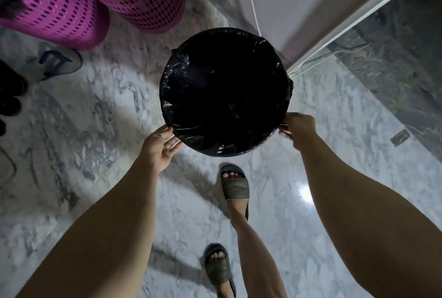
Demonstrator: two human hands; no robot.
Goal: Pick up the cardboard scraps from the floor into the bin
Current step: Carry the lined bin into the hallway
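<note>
Between both hands, a round bin [224, 92] lined with a black plastic bag [189, 134], seen from straight above; inside reads fully dark, contents cannot be told. Left hand [160, 145] at the near-left rim, palm turned toward the bin, fingers fairly straight and lying against the bag-covered side, thumb up by the rim edge; it presses rather than wraps. Right hand [296, 130] at the near-right rim, fingers curled, fingertips and thumb pinching the rim and bag edge. Whether the bin is lifted or standing on the floor cannot be told.

Below the hands, toward the person: marble floor [95, 130], grey-white veined, with a bright light reflection just inside the right forearm. Two feet in dark slide sandals, one [234, 186] just beneath the bin's near edge, the other [218, 271] further back toward the body.

Beyond the left hand, far up-left: two pink perforated plastic baskets [59, 10], touching or overlapping each other. A clear sandal with a blue strap [57, 61] lies just below them on the floor. Dark shoes at the far left edge, partly cut off.

Beyond the right hand: white wall and frame edge [358, 20], a thin white cord [251, 3] running down toward the bin's far rim. No cardboard scraps can be made out.
</note>
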